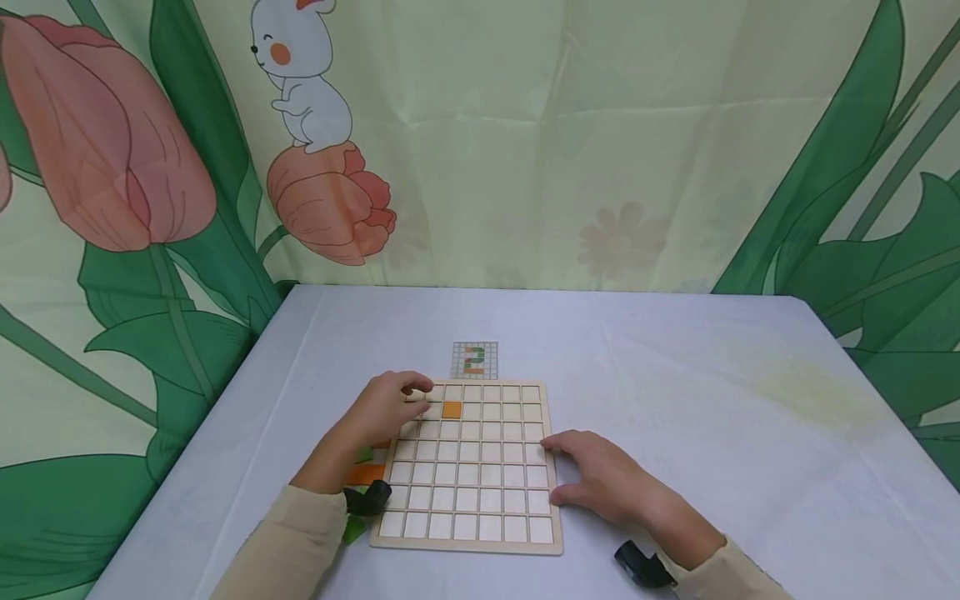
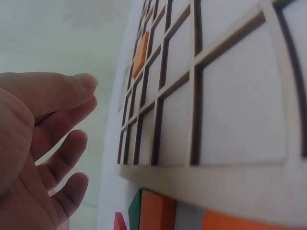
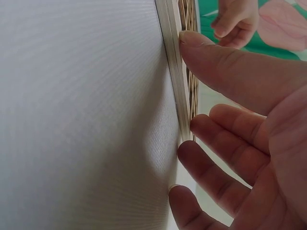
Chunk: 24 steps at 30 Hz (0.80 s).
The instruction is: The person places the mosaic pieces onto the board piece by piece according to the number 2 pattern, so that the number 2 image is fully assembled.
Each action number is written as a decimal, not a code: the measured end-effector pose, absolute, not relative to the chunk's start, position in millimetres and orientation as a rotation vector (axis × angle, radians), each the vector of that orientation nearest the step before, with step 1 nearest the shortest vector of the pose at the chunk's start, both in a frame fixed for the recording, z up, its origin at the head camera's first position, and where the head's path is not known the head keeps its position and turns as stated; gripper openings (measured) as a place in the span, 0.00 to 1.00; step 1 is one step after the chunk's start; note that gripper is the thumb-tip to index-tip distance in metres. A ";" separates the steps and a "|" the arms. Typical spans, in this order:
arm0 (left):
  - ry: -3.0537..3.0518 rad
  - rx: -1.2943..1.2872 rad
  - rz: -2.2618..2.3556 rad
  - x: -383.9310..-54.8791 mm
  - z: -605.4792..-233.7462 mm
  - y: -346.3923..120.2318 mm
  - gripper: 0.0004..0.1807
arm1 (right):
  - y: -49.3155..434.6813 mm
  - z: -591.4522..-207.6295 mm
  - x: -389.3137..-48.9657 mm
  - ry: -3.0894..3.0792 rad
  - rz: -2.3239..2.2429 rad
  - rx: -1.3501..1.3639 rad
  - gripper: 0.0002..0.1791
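Note:
A wooden grid board (image 1: pixel 465 548) with pale square cells lies on the table. One orange square tile (image 1: pixel 452 409) sits in a cell of its second row from the back; the left wrist view shows this tile (image 2: pixel 140 55) as well. Over the board's back left corner is my left hand (image 1: pixel 386 406), fingers loosely bent and no piece visible in them. In the left wrist view its thumb overlaps the index fingertip. My right hand (image 1: pixel 600 473) rests thumb and fingertips along the board's right edge, which the right wrist view shows close to the thumb (image 3: pixel 230 69).
Orange blocks (image 1: pixel 365 474) and green pieces (image 1: pixel 354 529) lie left of the board, partly covered by my left forearm. Behind the board is a small gridded card (image 1: pixel 475 360) with a coloured, 2-like figure. A printed curtain (image 1: pixel 510 167) hangs beyond the white-covered table (image 1: pixel 675 367).

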<state>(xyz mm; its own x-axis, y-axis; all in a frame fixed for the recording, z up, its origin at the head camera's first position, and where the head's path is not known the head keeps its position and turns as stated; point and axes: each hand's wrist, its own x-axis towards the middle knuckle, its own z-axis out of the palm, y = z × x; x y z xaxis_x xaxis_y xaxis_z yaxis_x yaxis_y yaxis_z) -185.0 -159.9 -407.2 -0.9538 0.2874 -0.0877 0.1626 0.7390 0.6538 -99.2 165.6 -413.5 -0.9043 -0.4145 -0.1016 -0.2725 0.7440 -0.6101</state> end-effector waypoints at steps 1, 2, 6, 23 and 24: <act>2.763 0.350 1.011 -185.1 -407.1 -161.3 0.14 | 165.6 -413.4 -99.0 2.713 -0.896 -0.540 0.34; 2.773 0.343 1.010 -185.2 -406.8 -162.9 0.14 | 165.6 -413.3 -98.9 2.712 -0.896 -0.538 0.34; 2.809 0.330 1.002 -185.7 -405.5 -170.5 0.15 | 165.6 -413.1 -98.5 2.711 -0.903 -0.540 0.34; 2.874 0.284 0.941 -178.5 -404.5 -210.8 0.15 | 167.0 -413.7 -99.0 2.724 -0.884 -0.592 0.33; 2.871 0.279 0.936 -177.8 -405.3 -212.3 0.15 | 167.1 -413.9 -99.1 2.725 -0.882 -0.594 0.33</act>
<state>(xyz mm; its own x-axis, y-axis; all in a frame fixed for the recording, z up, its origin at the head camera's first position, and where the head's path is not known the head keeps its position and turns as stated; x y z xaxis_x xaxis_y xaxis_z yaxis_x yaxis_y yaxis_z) -177.8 -212.3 -405.3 -0.9773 0.2069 -0.0462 0.1400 0.7934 0.5924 -99.1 167.1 -413.9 -0.8951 -0.4387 -0.0790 -0.3092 0.7387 -0.5989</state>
